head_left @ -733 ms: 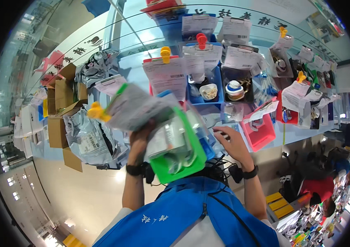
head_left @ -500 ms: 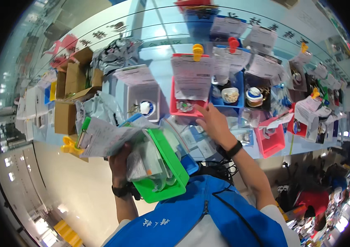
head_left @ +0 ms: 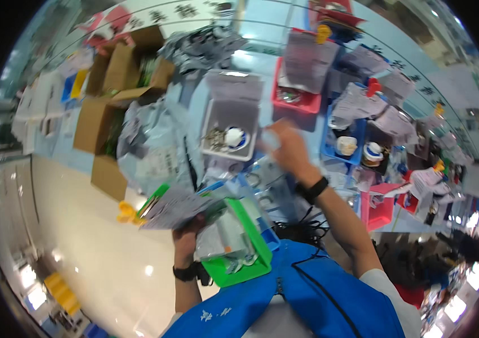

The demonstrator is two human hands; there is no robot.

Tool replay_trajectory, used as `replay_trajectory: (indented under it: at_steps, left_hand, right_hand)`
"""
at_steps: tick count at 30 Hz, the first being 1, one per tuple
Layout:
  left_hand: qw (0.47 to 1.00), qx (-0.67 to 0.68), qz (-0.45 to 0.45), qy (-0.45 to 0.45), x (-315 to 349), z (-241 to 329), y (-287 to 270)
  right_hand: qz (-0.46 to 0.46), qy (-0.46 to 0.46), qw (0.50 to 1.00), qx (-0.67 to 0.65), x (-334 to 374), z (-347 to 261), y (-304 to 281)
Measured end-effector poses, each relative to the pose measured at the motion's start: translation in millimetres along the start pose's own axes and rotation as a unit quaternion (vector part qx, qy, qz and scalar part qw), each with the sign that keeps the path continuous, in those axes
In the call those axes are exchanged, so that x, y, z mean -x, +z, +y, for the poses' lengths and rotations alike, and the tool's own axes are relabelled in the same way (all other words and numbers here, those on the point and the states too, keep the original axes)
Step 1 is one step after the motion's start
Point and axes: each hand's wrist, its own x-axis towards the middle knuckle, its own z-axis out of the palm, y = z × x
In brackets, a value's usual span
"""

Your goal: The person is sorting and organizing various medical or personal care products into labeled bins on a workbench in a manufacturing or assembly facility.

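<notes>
My left hand (head_left: 187, 239) grips a green plastic bin (head_left: 257, 254) at its left side, close to my body. Clear plastic packets (head_left: 219, 239) fill the bin. A printed sheet (head_left: 174, 208) with a yellow clip (head_left: 128, 213) lies over its far left side. My right hand (head_left: 291, 151) hovers over the table, smeared by motion, so its fingers are unclear. Nearest it stands a grey-white bin (head_left: 205, 127) holding a white-and-blue round item (head_left: 235, 137) and small metallic pieces. A red bin (head_left: 300, 106) with a paper on it sits just beyond the hand.
Cardboard boxes (head_left: 94, 125) and a grey plastic bag (head_left: 155, 163) occupy the table's left. To the right are a blue bin (head_left: 329, 145), a pink bin (head_left: 379, 214) and several papers. Clear packets lie near the front edge, beside a blue tray (head_left: 270, 239) at my body.
My view has shifted left, so the table items appear further right. My right hand has moved away from the red bin toward the grey-white one. The green bin stays in my left hand.
</notes>
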Motion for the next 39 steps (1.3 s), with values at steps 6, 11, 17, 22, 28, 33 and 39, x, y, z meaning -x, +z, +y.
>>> replay_trajectory:
  at_steps: [6,11,17,22,28,33,39]
  left_hand:
    - [0.999,-0.038,-0.023,0.002,-11.4,-0.3,-10.3]
    - [0.997,-0.059,-0.034,-0.024,-18.2,-0.9,-0.4]
    - [0.997,-0.073,-0.026,-0.017,-25.2,1.6,12.8]
    - [0.993,-0.090,-0.072,-0.007,-37.7,4.8,21.2]
    - [0.991,-0.089,-0.094,-0.015,-44.0,9.9,37.2]
    - [0.991,-0.070,-0.107,-0.030,-39.6,15.3,42.6]
    - [0.994,-0.058,-0.092,-0.031,-41.2,10.2,36.5]
  right_hand:
    - [-0.057,-0.107,0.982,0.145,4.5,-15.2,68.9]
    - [0.041,-0.083,0.976,0.199,-33.4,14.8,53.8]
    - [0.087,-0.013,0.987,0.135,-61.6,31.9,3.7]
    - [0.196,0.129,0.935,0.266,32.0,73.8,-69.7]
    - [0.109,0.181,0.938,0.275,64.5,111.7,-53.4]
    - [0.194,0.150,0.940,0.236,74.2,101.0,-46.3]
    - [0.161,0.145,0.959,0.182,87.9,46.2,-50.4]
